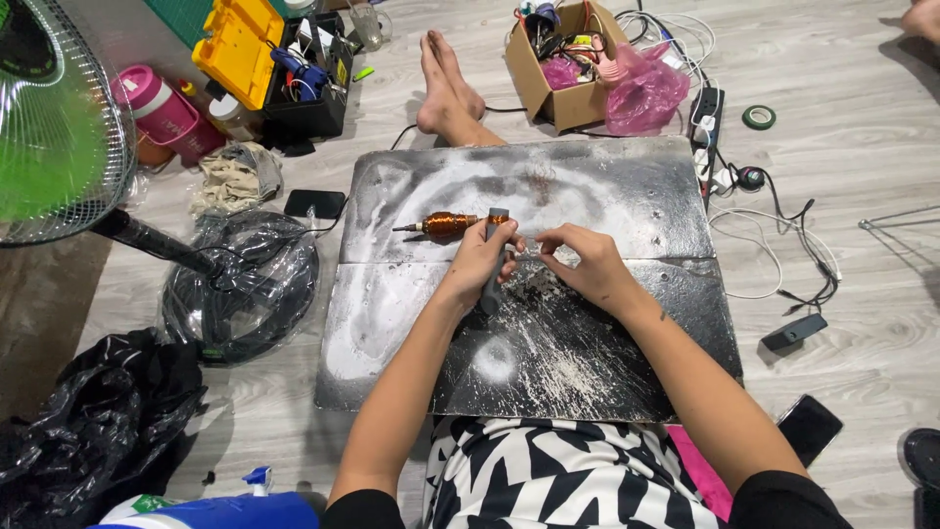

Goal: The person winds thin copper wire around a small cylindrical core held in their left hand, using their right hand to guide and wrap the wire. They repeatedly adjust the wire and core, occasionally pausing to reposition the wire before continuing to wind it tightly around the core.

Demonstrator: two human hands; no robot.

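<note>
hands meet just beside the copper-wound rotor.

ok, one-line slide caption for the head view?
Left hand holds grey tool by copper-wound rotor; right hand alongside, over dusty board.

Worktop: near half bare, dusty; hands at centre w/ grey tool.
Far half: rotor lies just left of hands; rest open to far edge.
Beyond far edge: feet, box, pink bag.
Left: fan base close to edge, phone by corner, fan head further out.
Right: cables, power strip crowd floor; remote, 2nd phone near edge.
</note>
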